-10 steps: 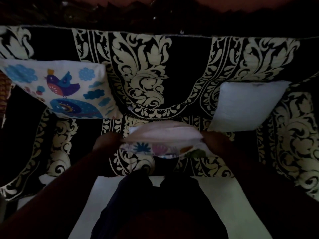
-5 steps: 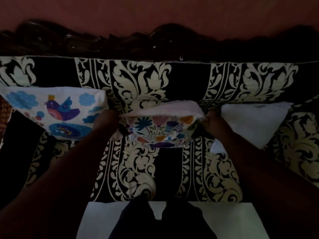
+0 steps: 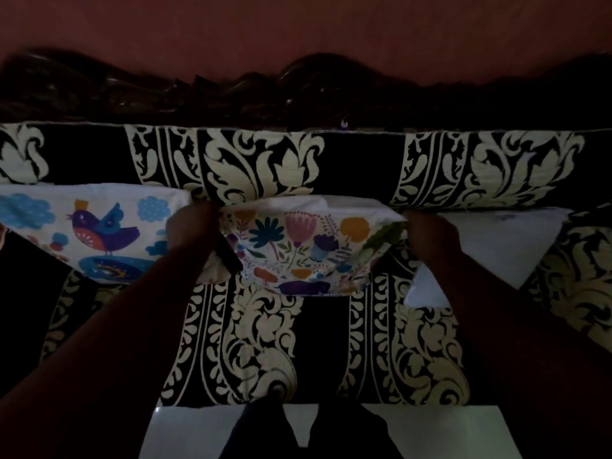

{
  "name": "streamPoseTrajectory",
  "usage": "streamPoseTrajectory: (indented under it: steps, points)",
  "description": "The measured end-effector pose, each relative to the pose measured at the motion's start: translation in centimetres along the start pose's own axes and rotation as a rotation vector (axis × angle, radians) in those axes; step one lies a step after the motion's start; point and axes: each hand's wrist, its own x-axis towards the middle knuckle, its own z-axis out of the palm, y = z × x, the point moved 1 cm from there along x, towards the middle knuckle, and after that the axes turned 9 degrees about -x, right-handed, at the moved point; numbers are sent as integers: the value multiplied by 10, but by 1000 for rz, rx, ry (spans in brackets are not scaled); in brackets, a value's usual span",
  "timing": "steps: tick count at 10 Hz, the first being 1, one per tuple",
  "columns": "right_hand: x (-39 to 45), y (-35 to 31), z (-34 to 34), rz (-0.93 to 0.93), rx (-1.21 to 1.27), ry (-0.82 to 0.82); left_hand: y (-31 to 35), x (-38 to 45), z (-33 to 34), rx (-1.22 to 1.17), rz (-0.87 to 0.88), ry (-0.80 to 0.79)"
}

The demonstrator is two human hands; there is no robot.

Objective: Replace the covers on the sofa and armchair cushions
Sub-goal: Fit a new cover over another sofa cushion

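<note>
Floral cover (image 3: 304,246): multicolour on white. Bird cushion (image 3: 89,230): blue/purple (white ground). Bare cushion (image 3: 496,240): white. Sofa (image 3: 258,342): black-cream damask.

Both arms extend forward and converge slightly. Left hand (image 3: 193,231) is clenched, gripping the left edge of the floral cushion cover (image 3: 304,250). Right hand (image 3: 430,238) is clenched, gripping its right edge. Individual fingers indistinct in low light. Dark-clothed legs visible below.
</note>
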Motion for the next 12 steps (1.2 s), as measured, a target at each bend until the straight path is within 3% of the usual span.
streamPoseTrajectory:
  steps: [1, 2, 3, 5, 7, 9, 10, 11, 12]
  points:
    - [10, 13, -19, -126, -127, 36, -9, 25, -12, -62, -10, 47]
    - [16, 2, -33, -84, -276, 14, -3, 35, -18, -41, -32, -10]
    - [25, 0, -51, -39, -247, 108, -1, 36, -18, -88, -32, 44]
    - [19, 7, -34, 6, -150, 90, -8, 35, -5, -74, -39, 38]
    - [40, 7, -5, -60, -163, 17, -12, 49, 8, -80, -69, -20]
    - [33, 1, 11, -69, -198, 210, -12, 51, 21, -97, -44, -42]
    - [21, -12, 6, -92, -139, 280, -5, 46, 22, -99, 9, -4]
    - [3, -43, 2, -182, -51, 397, 16, 31, 31, -24, 271, 126]
    - [-9, -67, 19, -316, -173, 374, 36, 12, 57, 105, 519, 96]
